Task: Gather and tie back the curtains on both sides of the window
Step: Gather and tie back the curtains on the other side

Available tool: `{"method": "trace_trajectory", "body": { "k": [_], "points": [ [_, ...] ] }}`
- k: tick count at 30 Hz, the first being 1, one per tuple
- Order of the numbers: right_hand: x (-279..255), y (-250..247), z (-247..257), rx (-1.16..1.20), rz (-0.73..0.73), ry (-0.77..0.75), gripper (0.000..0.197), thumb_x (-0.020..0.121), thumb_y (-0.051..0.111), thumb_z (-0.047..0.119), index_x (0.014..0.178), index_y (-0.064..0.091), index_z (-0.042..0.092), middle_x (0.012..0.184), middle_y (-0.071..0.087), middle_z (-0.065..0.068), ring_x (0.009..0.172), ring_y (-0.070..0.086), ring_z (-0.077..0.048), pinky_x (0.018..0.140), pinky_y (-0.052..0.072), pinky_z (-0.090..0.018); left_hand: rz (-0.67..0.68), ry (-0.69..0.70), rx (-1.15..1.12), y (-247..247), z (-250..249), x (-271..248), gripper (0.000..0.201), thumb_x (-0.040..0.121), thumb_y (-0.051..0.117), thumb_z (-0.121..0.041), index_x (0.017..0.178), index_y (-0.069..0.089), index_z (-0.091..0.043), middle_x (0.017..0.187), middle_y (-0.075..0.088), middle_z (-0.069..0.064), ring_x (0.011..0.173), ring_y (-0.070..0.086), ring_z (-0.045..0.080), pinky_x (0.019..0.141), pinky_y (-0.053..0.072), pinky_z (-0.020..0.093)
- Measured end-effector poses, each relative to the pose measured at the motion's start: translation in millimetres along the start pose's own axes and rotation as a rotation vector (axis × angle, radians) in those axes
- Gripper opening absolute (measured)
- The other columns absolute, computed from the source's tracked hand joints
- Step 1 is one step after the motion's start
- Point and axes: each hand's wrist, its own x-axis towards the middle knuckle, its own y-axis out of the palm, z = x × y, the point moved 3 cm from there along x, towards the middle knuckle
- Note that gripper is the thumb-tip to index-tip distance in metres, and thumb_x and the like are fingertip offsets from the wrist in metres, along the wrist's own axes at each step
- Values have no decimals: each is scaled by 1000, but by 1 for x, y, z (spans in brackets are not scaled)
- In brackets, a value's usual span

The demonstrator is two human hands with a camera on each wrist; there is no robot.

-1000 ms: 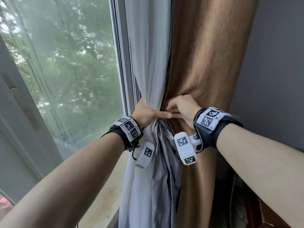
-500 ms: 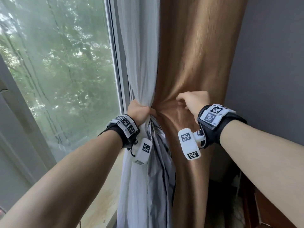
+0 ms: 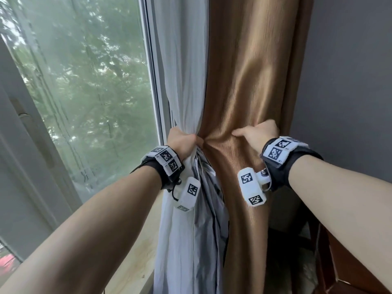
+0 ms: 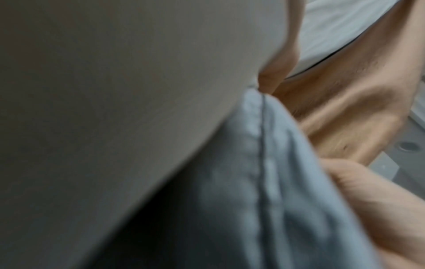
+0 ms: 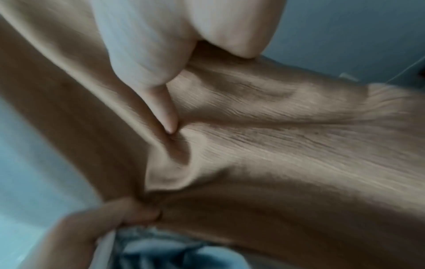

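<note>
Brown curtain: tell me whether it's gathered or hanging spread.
Gathered, not tied. The brown curtain pinches to a waist where the left hand grips it; the right hand presses its folds. No tieback shows.

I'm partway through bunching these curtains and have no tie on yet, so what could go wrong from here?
1. Only your left hand pinches the gathered neck; if that grip loosens, the white sheer curtain and brown curtain would likely spread open again.
2. Your right hand sits on the brown fabric toward its far edge; pulling hard may strain the hanging above, which is out of view.
3. No tieback is visible, so fetching one could mean letting go.
</note>
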Motion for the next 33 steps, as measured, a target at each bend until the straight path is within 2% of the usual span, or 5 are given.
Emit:
{"method": "trace_trajectory", "body": {
  "k": [10, 19, 24, 29, 33],
  "points": [
    [-26, 38, 16, -135, 109, -158, 54, 71, 94, 21, 70, 41, 14, 76, 51, 2, 80, 60, -21, 73, 46, -29, -24, 30, -17, 6, 3, -2, 20, 70, 78, 7, 78, 68, -8, 74, 69, 5, 66, 68, 21, 48, 53, 23],
    [-3, 43, 11, -212, -56, -166, 32, 85, 77, 13, 111, 61, 1, 130, 57, -22, 103, 61, -38, 79, 47, -34, 63, 11, 8, 3, 2, -6, 17, 71, 76, 7, 78, 67, -5, 74, 67, 10, 69, 68, 28, 50, 53, 25],
    [-12, 61, 19, -130, 217, -235, 19, 71, 82, 17, 73, 65, 10, 78, 71, -8, 79, 70, -27, 57, 45, -25, 120, 19, -27, 6, 3, -5, 26, 68, 76, 12, 86, 72, -6, 81, 74, 9, 76, 72, 24, 61, 60, 27],
    [-8, 52, 15, 91, 363, -140, 23, 58, 81, 17, 68, 62, 10, 77, 66, -6, 80, 65, -28, 81, 55, -41, 247, 125, -198, 17, -1, -6, 52, 65, 80, 24, 113, 68, 10, 100, 76, 14, 85, 76, 17, 77, 60, 27],
    [-4, 53, 14, 287, 496, -26, 36, 64, 60, 2, 32, 50, 14, 44, 47, 4, 65, 46, -21, 63, 44, -34, 220, 153, -244, 27, -3, -2, 51, 64, 84, 20, 109, 69, 1, 93, 76, 4, 82, 76, 9, 72, 58, 18]
  ]
}}
